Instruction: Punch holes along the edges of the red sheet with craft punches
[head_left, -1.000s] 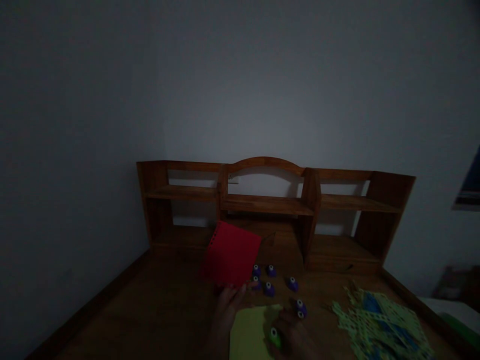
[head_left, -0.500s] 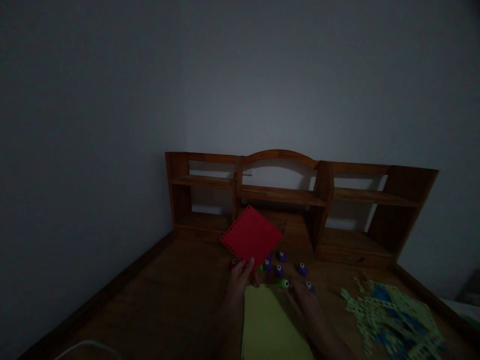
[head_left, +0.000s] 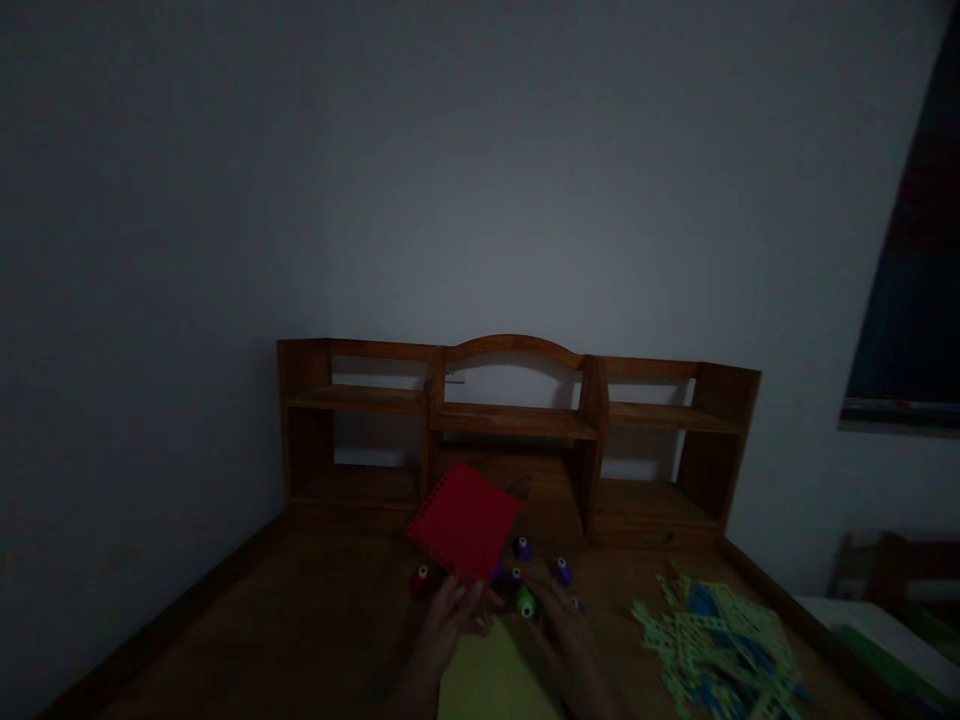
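A red square sheet [head_left: 465,520] with a row of holes along one edge is pinched at its lower corner by my left hand [head_left: 446,615]. It tilts up over the desk. My right hand [head_left: 564,635] has its thumb and fingers around a small green piece with a white eye [head_left: 526,602]. Small purple pieces with eyes, such as a purple piece [head_left: 562,571], lie beyond that hand. Left of the sheet's lower corner sits a red eyed piece [head_left: 419,583]. Below both hands lies a pale yellow sheet or pad [head_left: 491,680]. Dim light hides finger detail.
A wooden shelf unit [head_left: 514,420] stands at the back of the wooden desk [head_left: 262,620], against the wall. At right lies a heap of yellow-green and blue perforated strips [head_left: 720,640]. A raised edge [head_left: 795,610] borders the desk's right side.
The view has swung right and up, so everything sits lower and further left. The eye on the green piece has turned more downward. The left hand still grips the red sheet.
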